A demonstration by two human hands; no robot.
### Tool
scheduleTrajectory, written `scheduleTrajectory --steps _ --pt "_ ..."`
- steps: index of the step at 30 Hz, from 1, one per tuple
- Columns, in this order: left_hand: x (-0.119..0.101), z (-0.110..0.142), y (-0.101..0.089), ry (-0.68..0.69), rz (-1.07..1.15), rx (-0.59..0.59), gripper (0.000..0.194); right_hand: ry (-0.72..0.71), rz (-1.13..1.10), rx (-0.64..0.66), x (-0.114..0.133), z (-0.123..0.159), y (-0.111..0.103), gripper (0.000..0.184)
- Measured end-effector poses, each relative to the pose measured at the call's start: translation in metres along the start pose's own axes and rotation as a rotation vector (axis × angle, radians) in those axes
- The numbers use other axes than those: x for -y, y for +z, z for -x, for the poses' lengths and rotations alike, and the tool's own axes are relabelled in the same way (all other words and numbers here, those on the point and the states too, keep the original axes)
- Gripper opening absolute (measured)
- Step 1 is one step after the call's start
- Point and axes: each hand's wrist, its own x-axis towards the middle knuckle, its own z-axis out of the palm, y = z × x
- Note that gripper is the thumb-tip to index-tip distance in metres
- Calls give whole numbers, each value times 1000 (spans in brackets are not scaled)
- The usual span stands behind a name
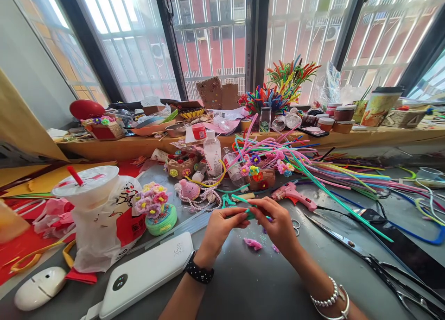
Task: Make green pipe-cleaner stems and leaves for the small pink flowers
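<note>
A green pipe cleaner point(239, 198) is pinched between my two hands, its free end pointing up and to the left. My left hand point(225, 226) grips it with thumb and forefinger, and my right hand point(274, 222) closes on it from the other side. The part between the fingertips looks bent, though fingers hide most of it. Just below lies a small pink-purple fuzzy piece point(252, 244) among tiny green scraps. Behind my hands sit a teal pipe-cleaner piece point(227, 200) and a pink glue gun point(294, 195).
Large scissors point(351, 243) lie open at the right, near a dark phone point(410, 250). At the left are a white power bank point(149, 276), a bagged drink cup point(93, 227) and a flower pot ornament point(160, 220). Long pipe cleaners point(333, 172) spread across the back right.
</note>
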Motion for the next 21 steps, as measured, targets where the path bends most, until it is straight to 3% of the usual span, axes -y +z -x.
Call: scheduleTrajectory --steps 8,16,21 --pt "-3 1 -3 6 -44 44 28 3 -17 92 -1 -1 -2 20" --pt "1 -1 -1 28 -39 16 27 56 8 63 -3 0 -1 19" --pt "2 -1 0 119 -61 10 24 69 19 64 -2 -1 -2 20"
